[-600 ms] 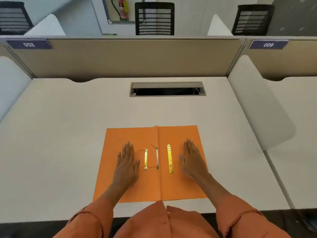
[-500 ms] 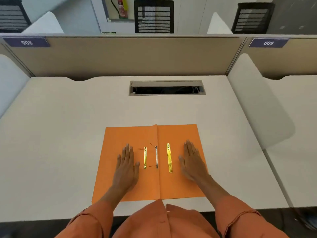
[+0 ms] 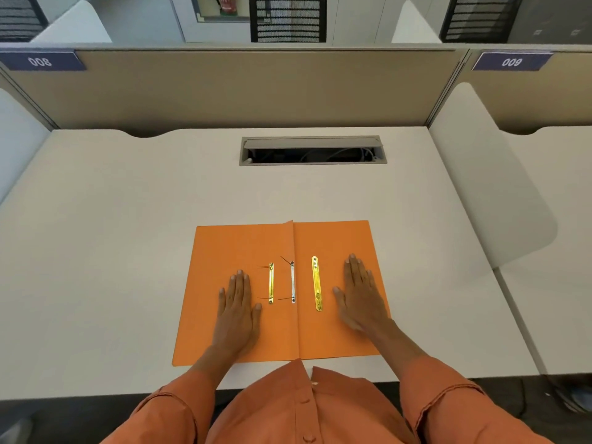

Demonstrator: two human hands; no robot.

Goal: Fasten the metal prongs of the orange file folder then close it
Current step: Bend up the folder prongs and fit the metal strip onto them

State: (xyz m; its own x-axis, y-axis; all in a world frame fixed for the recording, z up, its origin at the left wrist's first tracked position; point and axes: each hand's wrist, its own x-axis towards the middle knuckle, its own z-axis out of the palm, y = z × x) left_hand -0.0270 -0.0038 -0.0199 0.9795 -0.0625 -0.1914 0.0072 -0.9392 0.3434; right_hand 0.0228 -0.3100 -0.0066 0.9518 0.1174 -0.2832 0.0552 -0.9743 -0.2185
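Open orange folder on the desk, both hands flat, fastener parts untouched.

The desk carries the orange file folder spread open at its near middle. The left hand and right hand lie palm-down with fingers spread, holding nothing. Between them run three strips, long axes near-to-far: the silver prong strip on the fold, a gold bar just beside the left thumb, a longer gold bar nearer the right hand.
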